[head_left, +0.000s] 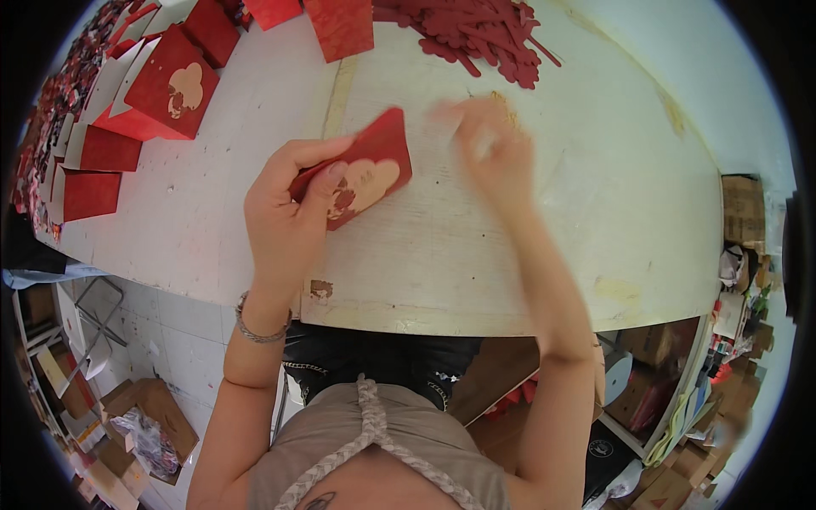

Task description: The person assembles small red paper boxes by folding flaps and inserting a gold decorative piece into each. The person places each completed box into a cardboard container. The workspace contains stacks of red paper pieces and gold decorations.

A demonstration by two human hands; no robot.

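My left hand [287, 204] grips a small red paper box [367, 183] with a cream cloud-shaped patch on its front. The thumb lies on that front face, and the box is tilted above the table. To the right, apart from the box, my right hand [495, 153] is raised with bent fingers, smeared by motion. Whether it pinches anything is not clear. A small gold-coloured bit [503, 104] shows at its knuckles; I cannot make out what it is. Beyond that hand lies a heap of dark red flat strips with scalloped ends [484, 38].
Red boxes with open white tops [161, 89] stand along the left side of the white table [595, 246]. Another red box [340, 27] stands at the far edge. Cardboard boxes [153, 416] sit on the floor at left, and more cartons [742, 208] are at right.
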